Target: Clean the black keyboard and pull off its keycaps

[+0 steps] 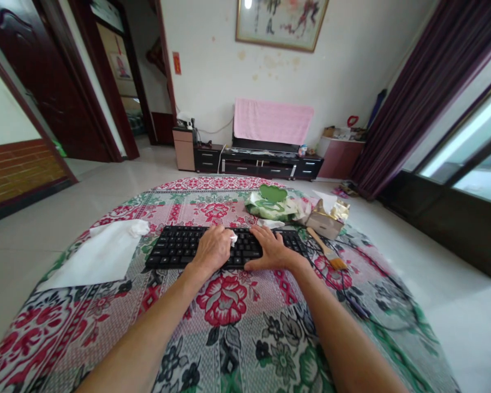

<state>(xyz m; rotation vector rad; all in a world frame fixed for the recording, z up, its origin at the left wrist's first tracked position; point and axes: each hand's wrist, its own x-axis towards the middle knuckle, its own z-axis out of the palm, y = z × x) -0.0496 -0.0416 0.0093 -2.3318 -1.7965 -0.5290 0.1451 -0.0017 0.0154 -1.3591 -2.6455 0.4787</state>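
Observation:
A black keyboard (pixel 175 248) lies on a table covered with a flowered cloth (pixel 229 327). My left hand (pixel 213 248) rests on the middle keys, its fingers closed on a small white wipe (pixel 233 237). My right hand (pixel 272 248) lies flat on the keys just to the right, fingers stretched out, holding the keyboard down.
A white cloth (pixel 102 254) lies at the left of the table. Behind the keyboard are a green wet-wipe pack (pixel 272 204), a tissue box (pixel 325 221) and a wooden-handled brush (pixel 325 248). A black cable (pixel 352 297) trails right. A TV stand (pixel 265 164) stands by the far wall.

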